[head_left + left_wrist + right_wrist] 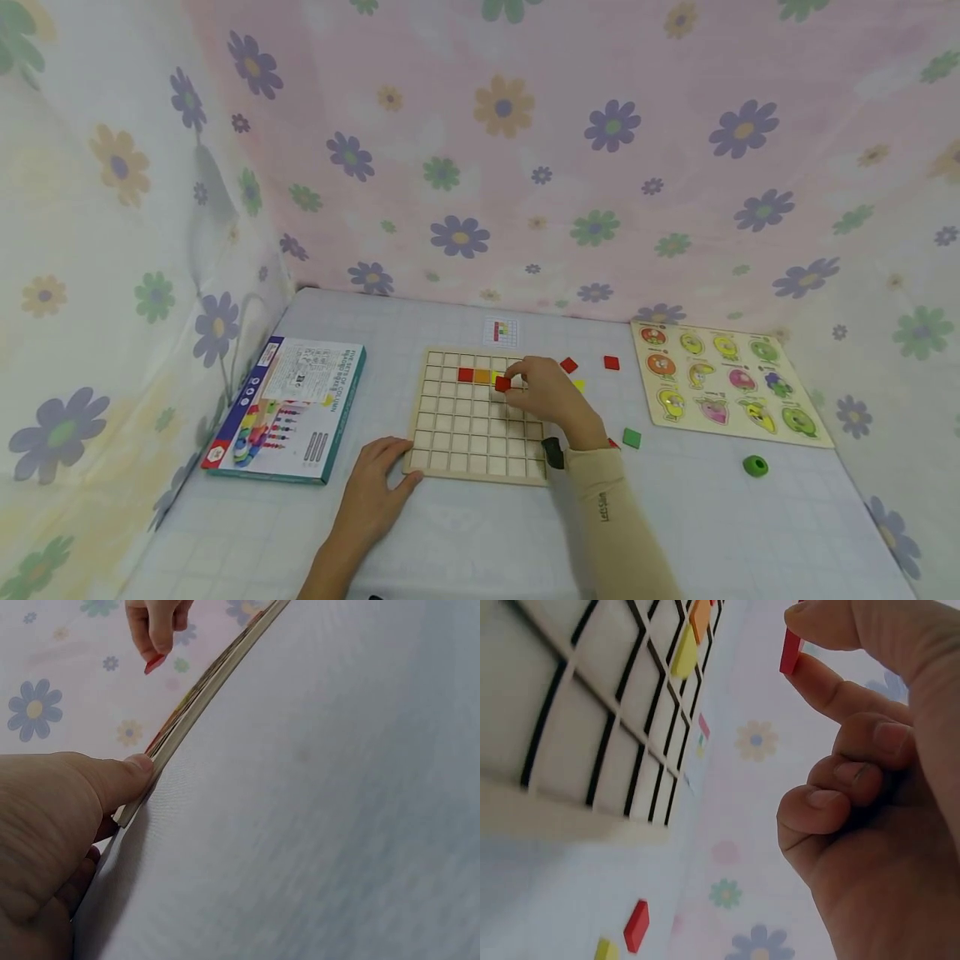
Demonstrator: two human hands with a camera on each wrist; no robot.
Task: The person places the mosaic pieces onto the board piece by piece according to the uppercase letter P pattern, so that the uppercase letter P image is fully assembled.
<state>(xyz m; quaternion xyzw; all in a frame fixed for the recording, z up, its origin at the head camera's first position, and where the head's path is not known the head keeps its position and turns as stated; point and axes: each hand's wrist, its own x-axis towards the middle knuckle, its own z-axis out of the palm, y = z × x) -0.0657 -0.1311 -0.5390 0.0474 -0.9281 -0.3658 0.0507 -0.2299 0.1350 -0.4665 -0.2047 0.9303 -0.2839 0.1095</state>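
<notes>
A wooden grid board (480,425) lies flat on the table, with a red tile (466,375), an orange tile (482,377) and a partly hidden yellow tile (187,697) in one of its upper rows. Between thumb and forefinger, my right hand (551,396) pinches another red tile (502,383) above the board; the right wrist view shows this red tile (790,651) held clear of the grid, other fingers curled. At the near left corner, my left hand (375,487) holds the board's edge, its thumb (127,780) against the rim and its fingers partly hidden.
Loose red tiles (611,362) and a green tile (632,437) lie right of the board. A small pattern card (501,332) is behind it. A boxed toy (292,408) lies left; a fruit puzzle board (720,379) and green bead (755,466) lie right.
</notes>
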